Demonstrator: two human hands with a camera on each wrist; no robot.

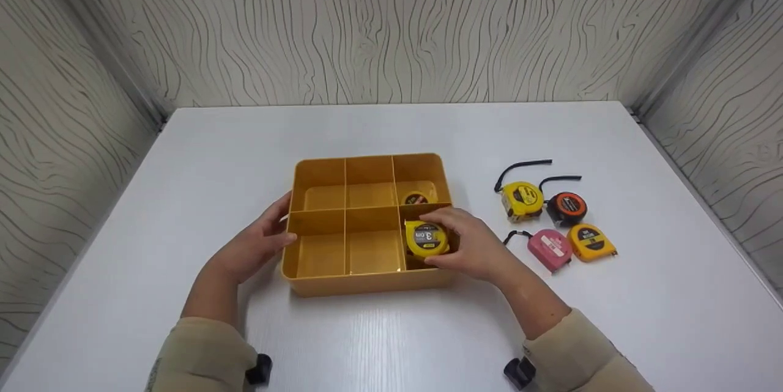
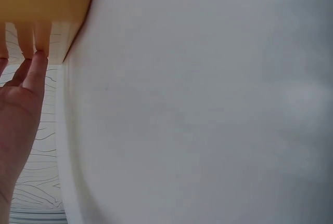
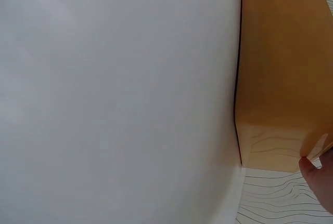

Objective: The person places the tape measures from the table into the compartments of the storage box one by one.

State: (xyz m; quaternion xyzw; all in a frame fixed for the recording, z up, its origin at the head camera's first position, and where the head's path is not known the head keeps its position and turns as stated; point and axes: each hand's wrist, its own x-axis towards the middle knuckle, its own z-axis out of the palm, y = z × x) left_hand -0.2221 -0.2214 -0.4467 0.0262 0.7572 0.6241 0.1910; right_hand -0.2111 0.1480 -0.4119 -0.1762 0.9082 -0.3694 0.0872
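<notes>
A six-compartment yellow-orange organizer box (image 1: 373,285) stands on the table. My left hand (image 1: 254,245) is at its left side, thumb at the rim and fingertips against the outer wall, as the left wrist view shows. With thumb and fingers my right hand (image 1: 468,242) holds a yellow tape measure (image 1: 427,239) in the front right compartment. Another tape measure (image 1: 417,198) lies in the back right compartment, partly hidden by the divider. In the right wrist view, only part of the right hand (image 3: 320,180) shows beside the box wall (image 3: 283,68).
Right of the box lie a yellow tape measure (image 1: 523,198), a black and orange one (image 1: 567,207), a pink one (image 1: 549,248) and an orange-yellow one (image 1: 590,242). Some have black wrist straps. Wood-patterned panels (image 1: 367,31) enclose the white table (image 1: 379,343).
</notes>
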